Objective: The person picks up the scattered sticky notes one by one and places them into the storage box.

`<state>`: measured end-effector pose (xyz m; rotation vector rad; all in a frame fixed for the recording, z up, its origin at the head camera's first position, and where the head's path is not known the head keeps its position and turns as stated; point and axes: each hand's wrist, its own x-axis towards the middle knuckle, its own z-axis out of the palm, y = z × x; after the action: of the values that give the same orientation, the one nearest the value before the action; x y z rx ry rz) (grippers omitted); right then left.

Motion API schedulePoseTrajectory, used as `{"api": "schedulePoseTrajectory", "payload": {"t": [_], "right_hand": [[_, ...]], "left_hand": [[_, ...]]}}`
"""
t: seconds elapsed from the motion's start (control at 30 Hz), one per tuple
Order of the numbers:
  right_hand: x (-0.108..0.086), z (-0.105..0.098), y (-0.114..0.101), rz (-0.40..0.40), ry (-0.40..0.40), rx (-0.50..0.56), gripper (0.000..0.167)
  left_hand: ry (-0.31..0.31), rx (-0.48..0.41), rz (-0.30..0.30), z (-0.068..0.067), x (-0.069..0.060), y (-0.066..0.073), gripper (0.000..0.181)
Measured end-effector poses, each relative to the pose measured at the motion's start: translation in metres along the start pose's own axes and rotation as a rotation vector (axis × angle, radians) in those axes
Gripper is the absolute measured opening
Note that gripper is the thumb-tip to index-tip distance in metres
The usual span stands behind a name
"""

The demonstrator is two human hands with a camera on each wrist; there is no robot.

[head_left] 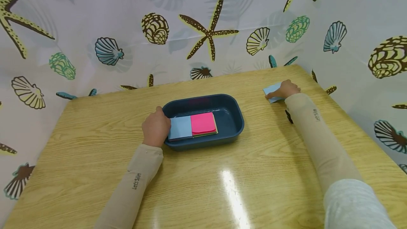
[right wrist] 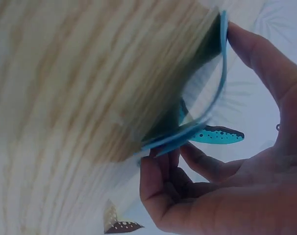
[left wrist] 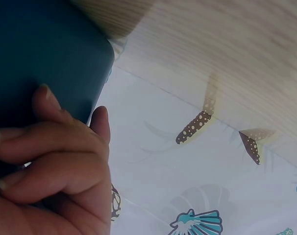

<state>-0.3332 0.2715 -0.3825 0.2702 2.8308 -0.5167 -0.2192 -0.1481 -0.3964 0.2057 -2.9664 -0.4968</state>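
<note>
A dark blue plastic bin (head_left: 203, 145) sits mid-table, and my left hand (head_left: 155, 127) holds its left end. The left wrist view shows curled fingers (left wrist: 65, 171) against the bin's wall (left wrist: 50, 54). Inside, on the left, lie a light blue sticky note pad (head_left: 180, 127) and a pink pad (head_left: 202, 123), with yellowish sheets under the pink. Toward the table's far right corner, my right hand (head_left: 287, 89) pinches light blue sticky notes (head_left: 272, 88) at the tabletop. In the right wrist view these notes (right wrist: 222, 63) bow in a curve between thumb and fingers.
The wooden table (head_left: 95, 151) ends at a patterned cloth (head_left: 127, 10) with shells and starfish behind and to the right. Bare wood shows in the bin's right half's surroundings, and a black strap piece (head_left: 288, 116) shows under the right forearm.
</note>
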Motion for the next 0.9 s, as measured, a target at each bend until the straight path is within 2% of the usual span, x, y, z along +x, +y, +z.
{"api": "schedulePoseTrajectory", "payload": {"t": [0.23,0.5,0.73,0.9], "right_hand": [[0.0033,0.0007,-0.0014,0.042,-0.005,0.069,0.101],[0.0041,0.0025,-0.001,0.011,0.035,0.038,0.097],[-0.0002,0.0016,-0.0002,-0.029,0.038,0.025,0.089],[-0.0013,0.0015,-0.0026,-0.023,0.037,-0.002,0.084]], "left_hand": [[-0.004,0.005,0.002,0.001,0.0004,-0.001,0.036],[0.01,0.001,0.012,0.0007,0.0004,-0.001,0.033],[0.02,0.006,0.021,-0.0003,-0.0006,-0.0011,0.032],[0.009,0.006,0.012,0.0,-0.0001,-0.0009,0.033]]}}
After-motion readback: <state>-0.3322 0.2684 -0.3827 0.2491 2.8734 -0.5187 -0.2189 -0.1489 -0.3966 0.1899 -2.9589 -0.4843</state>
